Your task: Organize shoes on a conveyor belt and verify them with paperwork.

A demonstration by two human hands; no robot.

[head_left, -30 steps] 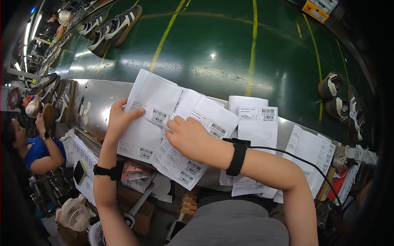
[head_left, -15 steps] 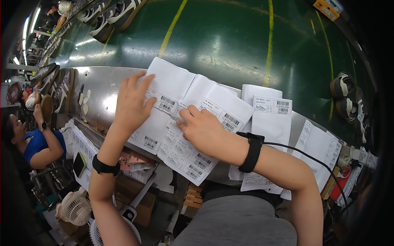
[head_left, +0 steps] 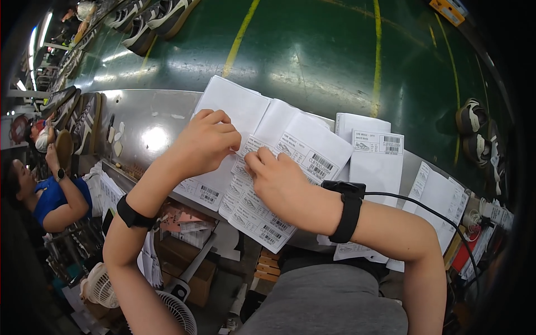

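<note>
Two white sheets of barcode labels (head_left: 304, 153) lie overlapping on a metal table (head_left: 145, 120). My left hand (head_left: 204, 145) rests on the left sheet with its fingers curled, fingertips pinching at the sheet's inner edge. My right hand (head_left: 279, 181) lies on the right sheet, thumb and forefinger pinched on a small label (head_left: 245, 162) right beside the left fingertips. Both wrists wear black bands, and a cable runs from the right one.
More label sheets (head_left: 371, 148) lie to the right, another (head_left: 444, 195) further right. A green conveyor belt (head_left: 312, 50) beyond carries shoes (head_left: 153, 22) and shoes (head_left: 474, 125). A co-worker (head_left: 50, 195) sits at left. A fan (head_left: 103, 285) and cardboard box (head_left: 181, 259) stand below the table.
My left hand went from lying flat with spread fingers to curled, and slid right to meet my right fingertips. My right hand shifted slightly up the sheet.
</note>
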